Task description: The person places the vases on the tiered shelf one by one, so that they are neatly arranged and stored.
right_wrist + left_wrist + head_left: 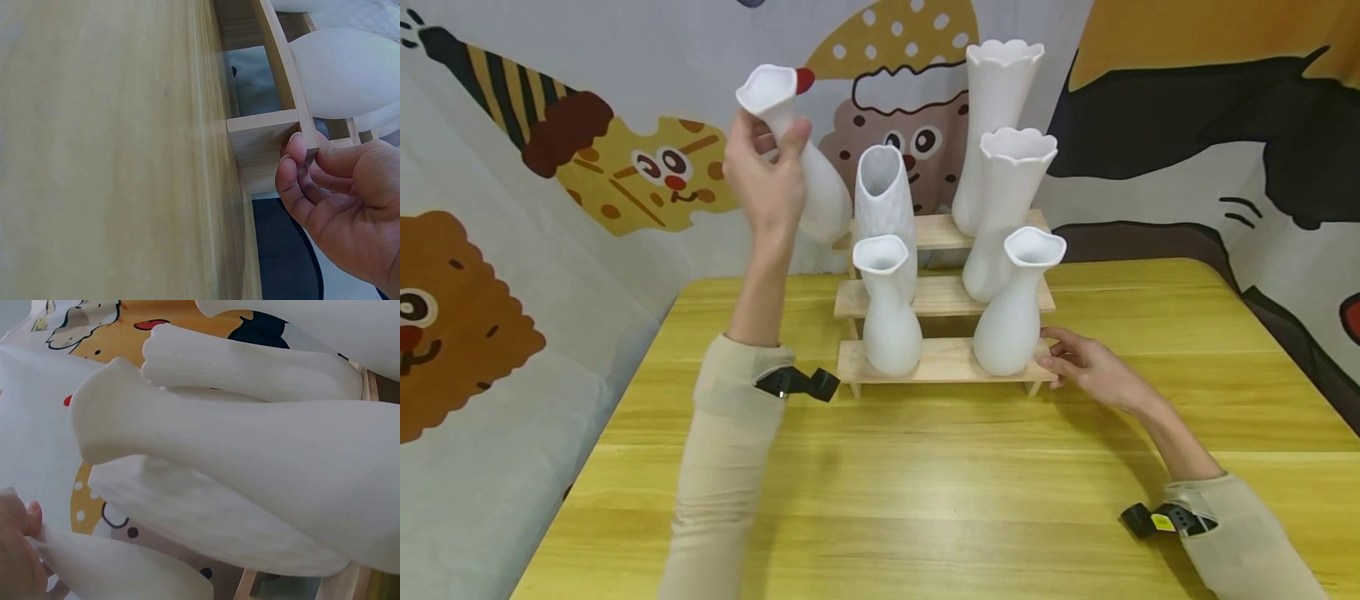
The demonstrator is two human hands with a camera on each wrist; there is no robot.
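Observation:
A white vase (826, 192) with a wavy rim is gripped round its neck by my left hand (767, 171). It leans, and its base overlaps the left end of the top shelf in the head view. My right hand (1093, 367) pinches the right end of the lowest board (284, 56) of a three-step wooden stand (947, 362), thumb on one face and fingertips on the other. Just beside those fingers stands a round-bellied white vase (1009, 325). At the left wrist view's lower left edge, the left hand (19, 550) shows at the held vase's neck.
A matching round-bellied vase (891, 329) stands on the lowest step's left side. Behind it is a textured, slant-mouthed vase (886, 208). Two scalloped vases, a nearer one (1003, 217) and a taller one (992, 125), rise on the right. A cartoon-print cloth (647, 242) hangs behind the wooden table (925, 500).

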